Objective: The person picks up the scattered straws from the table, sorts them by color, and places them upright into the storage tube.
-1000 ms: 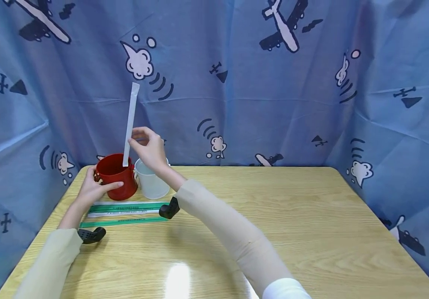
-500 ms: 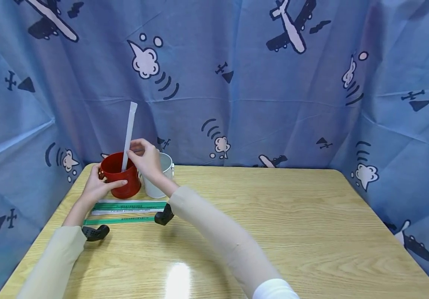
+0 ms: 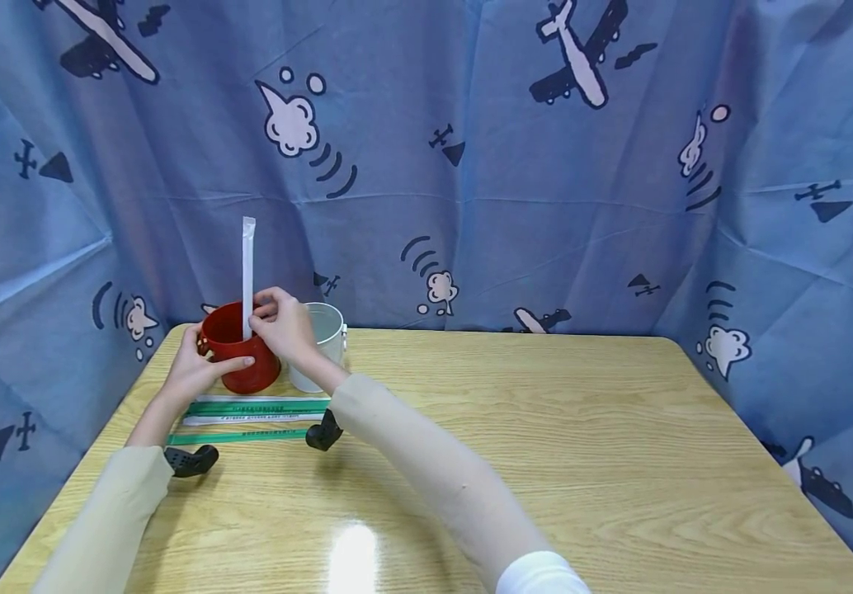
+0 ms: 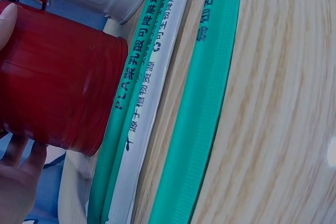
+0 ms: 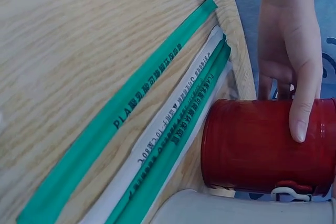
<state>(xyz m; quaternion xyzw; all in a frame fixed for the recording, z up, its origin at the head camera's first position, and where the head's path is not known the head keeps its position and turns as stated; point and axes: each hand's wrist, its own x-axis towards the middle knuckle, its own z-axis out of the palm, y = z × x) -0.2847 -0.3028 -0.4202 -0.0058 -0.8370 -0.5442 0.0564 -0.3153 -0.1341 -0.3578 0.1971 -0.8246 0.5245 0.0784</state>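
A small red metal bucket [image 3: 254, 375] stands at the back left of the table. My left hand [image 3: 190, 367] holds it from the left, thumb along its front; in the left wrist view its fingers reach the far side of the red wall [image 4: 58, 77]. A white paper-wrapped straw [image 3: 248, 264] stands nearly upright with its lower end inside the bucket. My right hand [image 3: 284, 328] pinches this straw low down, close over the bucket's rim; the straw is outside the right wrist view. Several green and white wrapped straws [image 5: 178, 114] lie side by side in front of the bucket.
A white bucket [image 3: 332, 330] stands just right of the red one, partly behind my right hand. One green wrapped straw [image 5: 126, 106] lies slightly apart, nearer to me. A blue curtain [image 3: 501, 247] rises behind the wooden table [image 3: 545, 445] and at both sides.
My right hand has lowered the white straw into the red bucket, and its tilt to the right has straightened. The left hand keeps its hold on the bucket. The head view has shifted slightly.
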